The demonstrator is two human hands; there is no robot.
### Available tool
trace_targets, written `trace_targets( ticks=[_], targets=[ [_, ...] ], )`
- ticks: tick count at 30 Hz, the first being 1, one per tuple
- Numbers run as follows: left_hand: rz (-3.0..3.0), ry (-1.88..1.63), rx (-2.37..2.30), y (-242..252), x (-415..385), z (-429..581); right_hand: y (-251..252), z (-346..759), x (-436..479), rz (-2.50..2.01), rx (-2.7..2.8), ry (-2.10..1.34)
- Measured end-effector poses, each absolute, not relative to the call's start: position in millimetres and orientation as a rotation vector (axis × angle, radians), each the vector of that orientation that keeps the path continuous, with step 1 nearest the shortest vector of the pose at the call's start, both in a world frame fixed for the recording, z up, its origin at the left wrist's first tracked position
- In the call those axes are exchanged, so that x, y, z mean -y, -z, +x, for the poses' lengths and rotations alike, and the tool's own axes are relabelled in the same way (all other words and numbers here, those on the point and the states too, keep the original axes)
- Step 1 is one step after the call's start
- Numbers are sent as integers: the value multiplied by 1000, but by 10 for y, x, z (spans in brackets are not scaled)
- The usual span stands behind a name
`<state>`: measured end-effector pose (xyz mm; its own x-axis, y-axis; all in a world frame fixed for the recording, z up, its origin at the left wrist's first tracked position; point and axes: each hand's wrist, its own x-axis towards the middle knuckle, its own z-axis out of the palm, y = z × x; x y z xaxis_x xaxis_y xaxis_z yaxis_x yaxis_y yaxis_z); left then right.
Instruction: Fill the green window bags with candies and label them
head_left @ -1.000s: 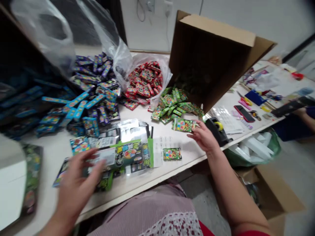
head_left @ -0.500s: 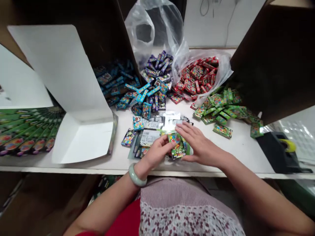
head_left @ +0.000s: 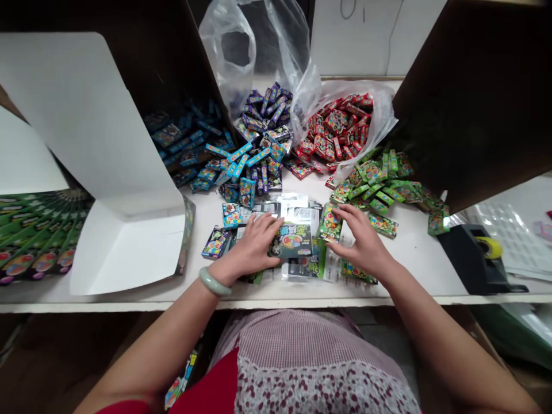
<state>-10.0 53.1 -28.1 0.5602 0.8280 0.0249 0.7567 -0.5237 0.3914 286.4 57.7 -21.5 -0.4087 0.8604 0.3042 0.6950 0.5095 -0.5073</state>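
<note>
My left hand, with a pale green bangle on its wrist, lies flat with spread fingers on a loose layer of printed packets and clear sleeves. My right hand rests beside a small green box, its fingertips touching it. Between the hands lies a dark printed packet. Small boxes are heaped behind them: blue ones, purple ones, red ones in a clear plastic bag, and green ones.
An open white-lined carton stands at the left, beside fanned green cards. A dark brown carton tilts at the right. A black tape dispenser sits on the white table.
The view has swung from the right towards the table's middle. My hands have parted from around a small green box, and a dark packet now lies flat between them.
</note>
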Motion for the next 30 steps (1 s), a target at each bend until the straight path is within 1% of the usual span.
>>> trace_targets(
  ticks=[3, 5, 9, 16, 19, 24, 30],
  targets=[
    [2475, -457, -1319, 200, -489, -135, 146, 2754, -555, -1204, 2292, -409],
    [2490, -494, -1309, 170, -462, -189, 81, 2720, -551, -1114, 2409, -440],
    [2533, -461, -1284, 181, -418, -293, -61, 2727, -566, -946, 2605, -514],
    [2512, -456, -1208, 218, -323, -287, -235, 2708, -632, -842, 2768, -618],
    [2450, -501, -1212, 231, -279, -280, -205, 2611, -665, -874, 2702, -654],
    [2430, -568, -1355, 281, -219, -376, -114, 2374, -683, -926, 2520, -778],
    [2421, -685, -1529, 361, -260, -438, -21, 2079, -696, -1050, 2191, -561]
  ],
)
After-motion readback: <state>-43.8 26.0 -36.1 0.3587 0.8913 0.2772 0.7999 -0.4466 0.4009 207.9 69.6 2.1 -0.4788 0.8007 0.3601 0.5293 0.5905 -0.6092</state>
